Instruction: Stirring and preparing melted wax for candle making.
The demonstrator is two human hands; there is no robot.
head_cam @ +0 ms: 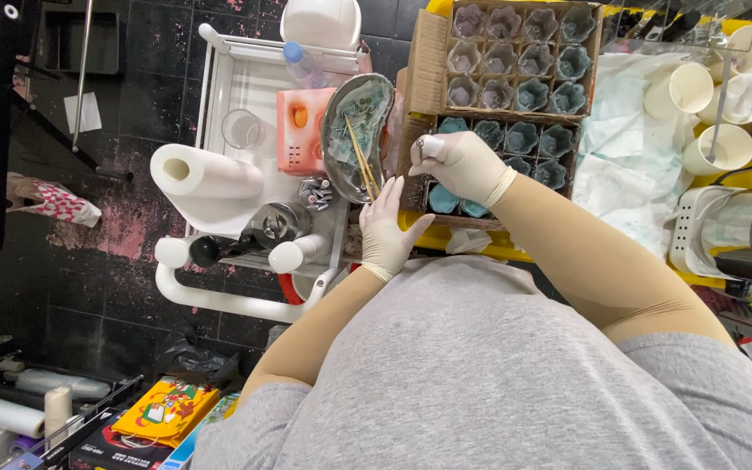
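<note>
Small cup (442, 198), centre frame, in cardboard divider box (428, 70): judged light, thin-walled, crushable; best taken at rim. Right hand (463, 163) fingers clamped on white object; left hand (388, 228) fingers apart.

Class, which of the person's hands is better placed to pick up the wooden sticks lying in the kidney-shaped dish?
Probably the left. The left hand lies open, fingertips at the dish by the sticks. The right hand is over the cardboard box, closed on a small white object.
</note>
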